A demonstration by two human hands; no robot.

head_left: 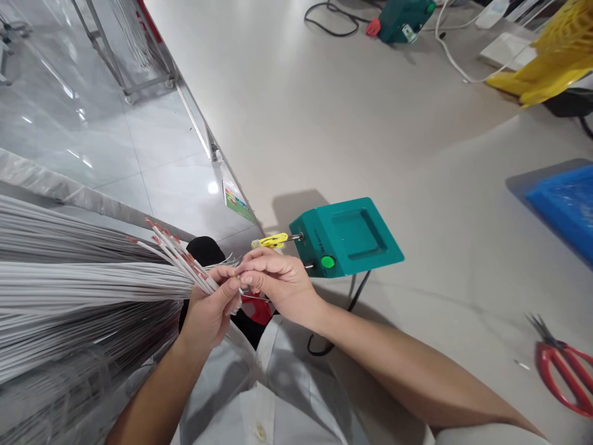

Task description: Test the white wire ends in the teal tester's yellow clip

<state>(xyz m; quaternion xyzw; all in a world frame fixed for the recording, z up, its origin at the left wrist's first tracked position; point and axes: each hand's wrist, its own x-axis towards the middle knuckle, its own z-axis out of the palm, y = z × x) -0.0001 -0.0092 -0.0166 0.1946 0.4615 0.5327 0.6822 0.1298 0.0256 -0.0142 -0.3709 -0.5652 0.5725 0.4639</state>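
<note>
My left hand is closed around a small bunch of white wires with reddish-brown marks at their upper ends. Against its thumb, my right hand pinches at the wire tips; the exact piece between the fingers is too small to make out. Just beyond my fingers stands a green tester box with a lit green button. A yellow clip is fixed on one of its metal posts. A red clip lies partly hidden below my hands.
Long bundles of white wire stretch off to the left. Red-handled scissors lie at the table's right, below a blue tray. Another green box and a yellow object sit at the back. The table edge drops to tiled floor.
</note>
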